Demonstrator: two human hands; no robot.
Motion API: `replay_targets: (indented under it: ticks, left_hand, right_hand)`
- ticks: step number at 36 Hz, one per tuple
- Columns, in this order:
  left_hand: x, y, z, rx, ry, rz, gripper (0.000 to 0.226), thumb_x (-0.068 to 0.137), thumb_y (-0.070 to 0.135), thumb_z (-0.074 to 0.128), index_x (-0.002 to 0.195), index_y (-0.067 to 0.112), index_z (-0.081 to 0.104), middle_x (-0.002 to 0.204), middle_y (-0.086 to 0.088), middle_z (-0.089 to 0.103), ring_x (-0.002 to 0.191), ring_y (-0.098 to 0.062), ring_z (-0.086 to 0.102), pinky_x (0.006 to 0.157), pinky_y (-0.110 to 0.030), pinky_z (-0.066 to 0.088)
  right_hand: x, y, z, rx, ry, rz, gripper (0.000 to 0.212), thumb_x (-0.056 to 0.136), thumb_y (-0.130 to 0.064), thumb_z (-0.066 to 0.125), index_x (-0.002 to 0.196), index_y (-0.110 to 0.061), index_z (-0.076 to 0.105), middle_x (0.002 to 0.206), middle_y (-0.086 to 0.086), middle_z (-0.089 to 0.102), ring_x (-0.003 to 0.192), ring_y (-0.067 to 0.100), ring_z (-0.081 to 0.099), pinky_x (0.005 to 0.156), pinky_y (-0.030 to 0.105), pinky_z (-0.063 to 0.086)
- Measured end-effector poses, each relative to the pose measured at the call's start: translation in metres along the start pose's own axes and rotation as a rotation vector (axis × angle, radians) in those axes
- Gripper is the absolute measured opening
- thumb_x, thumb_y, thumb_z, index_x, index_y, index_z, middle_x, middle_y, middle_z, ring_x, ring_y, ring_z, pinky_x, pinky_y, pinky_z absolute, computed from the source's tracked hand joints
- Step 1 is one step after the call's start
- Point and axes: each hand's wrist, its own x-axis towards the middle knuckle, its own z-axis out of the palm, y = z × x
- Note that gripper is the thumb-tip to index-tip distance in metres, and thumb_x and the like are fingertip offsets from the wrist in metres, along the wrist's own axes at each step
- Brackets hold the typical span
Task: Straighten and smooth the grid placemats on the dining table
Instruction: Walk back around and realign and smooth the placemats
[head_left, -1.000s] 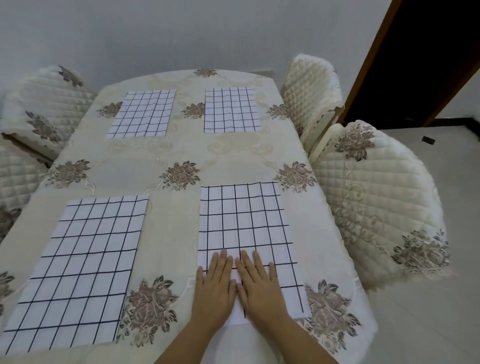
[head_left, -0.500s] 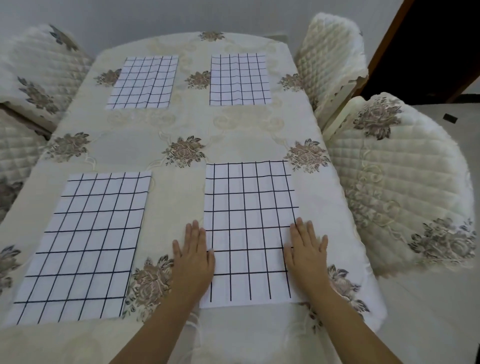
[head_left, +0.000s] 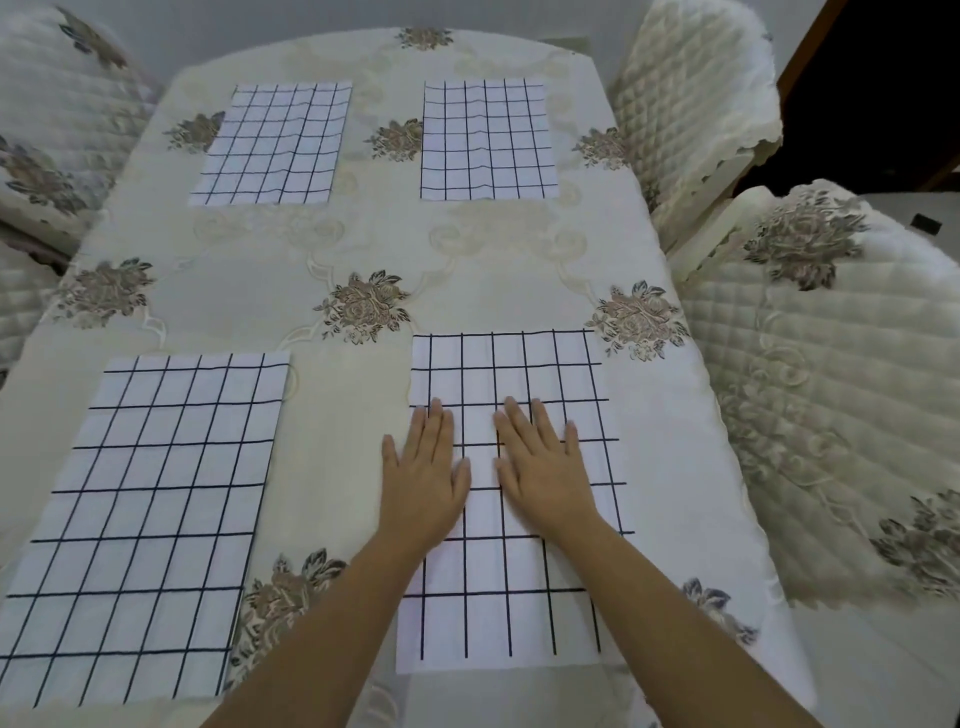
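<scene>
At five o'clock on the dining table (head_left: 340, 415), nearest the camera, a white grid placemat (head_left: 519, 603) is laid lengthwise, its near edge close to the table's rim. Both hands are laid flat on its middle part, palms down, with nothing gripped. The left hand (head_left: 423, 480) is placed over the mat's left edge, its fingers straight and held close together, its outer side over the cream tablecloth (head_left: 467, 249). The right hand (head_left: 540, 473) is set just beside it at three o'clock, wholly on the mat, its fingers straight and slightly spread. The thumbs are turned toward each other, and a narrow strip of mat is left between them. Faint lengthwise creases can be seen in the cloth of this mat.

At eight o'clock a second grid placemat (head_left: 145, 519) is spread flat, well apart from the hands, its long sides slanted a little in the wide view. A flower motif (head_left: 363, 306) is woven into the tablecloth at the table's centre.

At eleven o'clock a third grid placemat (head_left: 272, 143) is seen, its lines wavy with ripples. At one o'clock a fourth grid placemat (head_left: 485, 139) is laid, rippled as well.

Quilted chairs are drawn up around the table: one at three o'clock (head_left: 831, 389), one at two o'clock (head_left: 691, 88) and one at ten o'clock (head_left: 57, 119).
</scene>
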Motion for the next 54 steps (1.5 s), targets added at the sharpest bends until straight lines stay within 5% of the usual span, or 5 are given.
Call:
replay_targets:
  ticks: [5,11,31,39,54]
  left_hand:
    - [0.031,-0.013,-0.005,-0.059,-0.015,-0.029,0.067,0.087,0.042,0.021,0.141,0.006,0.036,0.151,-0.009,0.030,0.139,-0.028,0.030,0.103,-0.060,0.029]
    - [0.062,-0.025,-0.008,-0.042,-0.003,-0.056,0.075,0.084,0.047,0.012,0.145,0.007,0.027,0.155,-0.007,0.018,0.143,-0.025,0.019,0.108,-0.058,0.021]
    - [0.048,-0.048,-0.011,-0.052,-0.026,-0.174,0.087,0.073,0.053,-0.008,0.149,0.014,0.005,0.158,0.000,-0.003,0.146,-0.015,-0.002,0.115,-0.048,0.006]
    - [-0.014,-0.043,-0.012,-0.110,-0.083,-0.213,0.093,0.067,0.061,-0.007,0.149,0.018,-0.001,0.157,0.004,-0.011,0.145,-0.012,-0.010,0.116,-0.045,-0.002]
    - [-0.110,-0.044,-0.015,-0.294,-0.016,-0.191,0.091,0.069,0.056,0.003,0.146,0.014,0.027,0.157,0.001,0.015,0.145,-0.014,0.011,0.116,-0.033,0.007]
  right_hand:
    - [0.030,0.012,-0.006,0.016,-0.001,0.039,0.055,0.087,-0.039,0.031,0.133,-0.016,0.051,0.141,0.002,0.049,0.128,0.029,0.048,0.095,0.056,0.041]
    - [0.060,0.026,-0.011,0.096,-0.049,0.041,0.078,0.077,-0.049,-0.009,0.150,-0.025,0.007,0.158,-0.009,-0.003,0.146,0.019,-0.007,0.115,0.051,-0.001]
    - [0.031,0.083,-0.023,0.247,0.005,0.288,0.071,0.085,-0.048,0.008,0.150,-0.019,0.002,0.159,-0.005,-0.004,0.146,0.013,-0.005,0.117,0.040,-0.003]
    - [-0.027,0.064,-0.026,0.361,-0.005,0.362,0.067,0.097,-0.037,0.038,0.150,-0.018,0.001,0.158,-0.005,-0.003,0.146,0.012,-0.008,0.117,0.041,-0.005]
    - [-0.097,0.019,-0.030,0.475,-0.020,0.587,0.058,0.096,-0.035,0.040,0.147,-0.014,0.022,0.158,0.001,0.012,0.146,0.017,0.006,0.116,0.048,0.003]
